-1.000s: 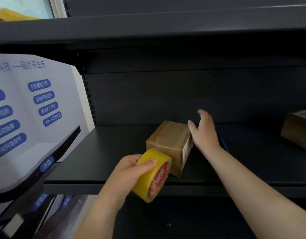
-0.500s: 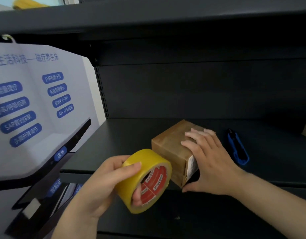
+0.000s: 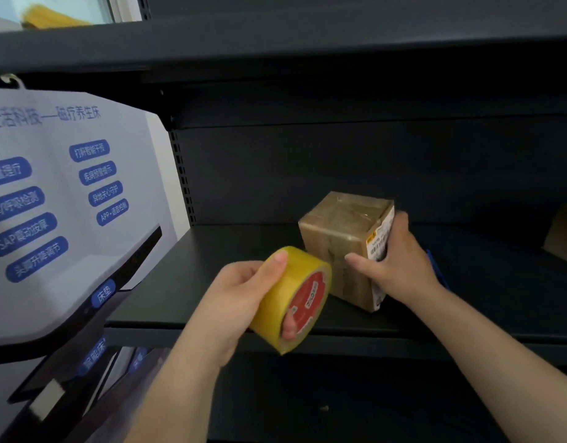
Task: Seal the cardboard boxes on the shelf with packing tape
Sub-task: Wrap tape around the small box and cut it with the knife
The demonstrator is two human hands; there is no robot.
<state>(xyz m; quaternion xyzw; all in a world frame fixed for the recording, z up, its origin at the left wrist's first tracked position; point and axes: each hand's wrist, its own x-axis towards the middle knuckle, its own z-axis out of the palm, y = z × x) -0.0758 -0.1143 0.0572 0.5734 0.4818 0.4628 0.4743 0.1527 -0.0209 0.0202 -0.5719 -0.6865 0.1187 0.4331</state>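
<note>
Yellow tape roll (image 3: 291, 298) sits gripped in the left hand (image 3: 240, 302) while the right hand (image 3: 400, 266) clasps the brown box (image 3: 343, 238) on the shelf (image 3: 212, 282), so next, I think, comes finding the tape's loose end.

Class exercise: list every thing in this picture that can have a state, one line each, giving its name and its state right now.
Tape roll: gripped by left hand, off the shelf, no strip pulled free.
Small cardboard box: closed, wrapped in tape, tilted, gripped by right hand.
Second box: resting on shelf, far right, mostly out of view.
Blue tool: lying on shelf, mostly hidden behind right hand.
</note>
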